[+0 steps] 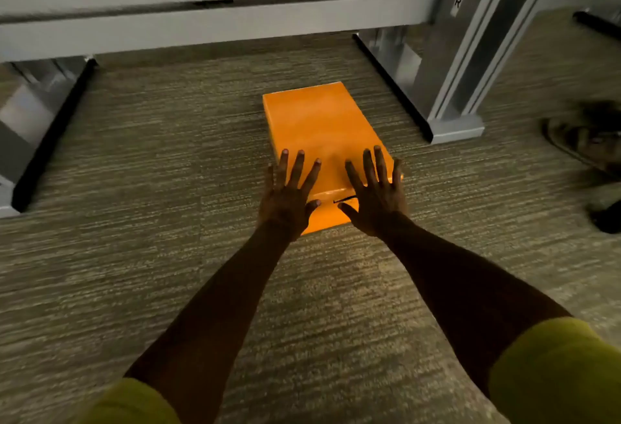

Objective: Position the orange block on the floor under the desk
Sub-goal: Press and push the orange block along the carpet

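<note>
Both spread hands, left hand and right hand, touch orange block.

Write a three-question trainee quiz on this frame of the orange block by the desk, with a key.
1. True or false: both hands lie flat with spread fingers on the near end of the orange block.
2. Which letter is on the label of the desk leg to the right of the block? A) L B) R C) T
3. Fill in: the block lies on the ___.

Key:
1. True: the left hand and the right hand rest open on it, gripping nothing.
2. B
3. carpet
</note>
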Demonstrator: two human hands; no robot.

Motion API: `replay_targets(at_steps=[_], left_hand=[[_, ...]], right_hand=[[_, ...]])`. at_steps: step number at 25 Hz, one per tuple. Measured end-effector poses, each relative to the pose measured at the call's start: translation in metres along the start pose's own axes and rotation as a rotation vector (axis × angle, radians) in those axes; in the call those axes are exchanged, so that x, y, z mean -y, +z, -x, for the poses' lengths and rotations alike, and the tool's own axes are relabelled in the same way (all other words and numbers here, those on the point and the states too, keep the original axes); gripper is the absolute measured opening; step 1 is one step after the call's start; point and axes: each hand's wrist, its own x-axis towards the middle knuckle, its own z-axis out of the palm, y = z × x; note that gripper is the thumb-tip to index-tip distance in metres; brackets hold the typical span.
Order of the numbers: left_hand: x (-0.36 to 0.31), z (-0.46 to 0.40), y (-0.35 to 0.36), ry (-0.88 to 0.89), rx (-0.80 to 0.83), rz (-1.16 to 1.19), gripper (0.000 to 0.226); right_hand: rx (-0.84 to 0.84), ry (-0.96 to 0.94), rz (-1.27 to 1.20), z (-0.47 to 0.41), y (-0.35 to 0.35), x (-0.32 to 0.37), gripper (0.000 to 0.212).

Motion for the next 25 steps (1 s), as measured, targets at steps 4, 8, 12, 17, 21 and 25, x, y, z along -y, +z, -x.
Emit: replay_targets(at_steps=[4, 8, 12, 17, 21, 25], left_hand=[[0.005, 0.007, 0.024, -0.018, 0.118, 0.01, 0.078], [0.022, 0.009, 0.02, -0.012, 0.141, 0.002, 0.071], [0.069, 0.047, 0.02, 0.029, 0.059, 0.055, 0.093], [0.092, 0.089, 0.009, -0.017, 0.093, 0.226, 0.095], [0.07, 0.105, 0.001, -0.228, 0.03, 0.52, 0.082], [0.05, 0.114, -0.015, -0.681, -0.042, 0.761, 0.099]], right_hand=[[0.123, 0.019, -0.023, -0.007, 0.016, 0.011, 0.086], [0.031, -0.052, 0.058, -0.011, 0.016, 0.028, 0.08], [-0.059, -0.103, -0.053, 0.002, 0.009, 0.073, 0.073], [-0.018, 0.2, -0.347, 0.006, -0.01, 0.08, 0.09], [0.313, 0.409, -0.554, 0.008, -0.017, 0.076, 0.095], [0.298, 0.32, -0.532, 0.034, -0.025, 0.109, 0.094]])
